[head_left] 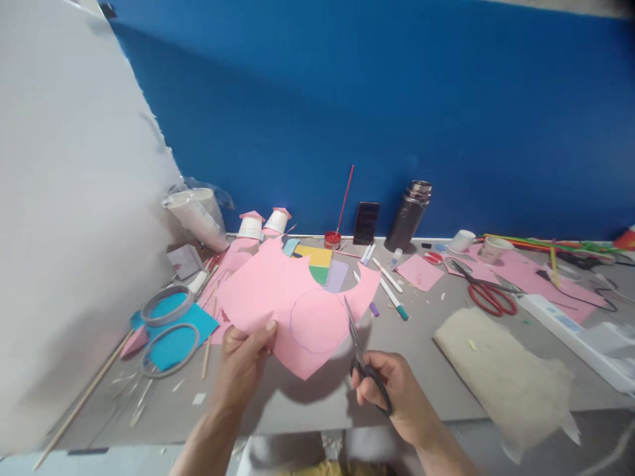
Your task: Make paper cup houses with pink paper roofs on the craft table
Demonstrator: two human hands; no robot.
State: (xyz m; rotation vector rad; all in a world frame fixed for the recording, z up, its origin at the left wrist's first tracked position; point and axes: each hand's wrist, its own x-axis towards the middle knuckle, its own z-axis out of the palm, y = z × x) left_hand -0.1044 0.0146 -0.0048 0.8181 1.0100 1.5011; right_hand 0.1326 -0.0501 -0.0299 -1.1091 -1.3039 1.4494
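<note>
A large pink paper sheet (258, 291) with curved cut-outs along its far edge is held above the table. My left hand (245, 360) pinches its near left edge between thumb and fingers. A circle drawn in a thin purple line shows on the sheet's right part. My right hand (387, 387) grips black-handled scissors (356, 340), thumb and fingers in the loops. Their blades point away from me and meet the paper at the circle's right side. How far the blades are parted is hard to make out.
At the back stand a dark flask (409, 215), a phone (366, 223) and decorated paper cups (251, 226). Red-handled scissors (489, 294), a white power strip (570, 337) and a beige padded sheet (501, 370) lie right. Tape rings (169, 306) and blue paper (206, 324) lie left.
</note>
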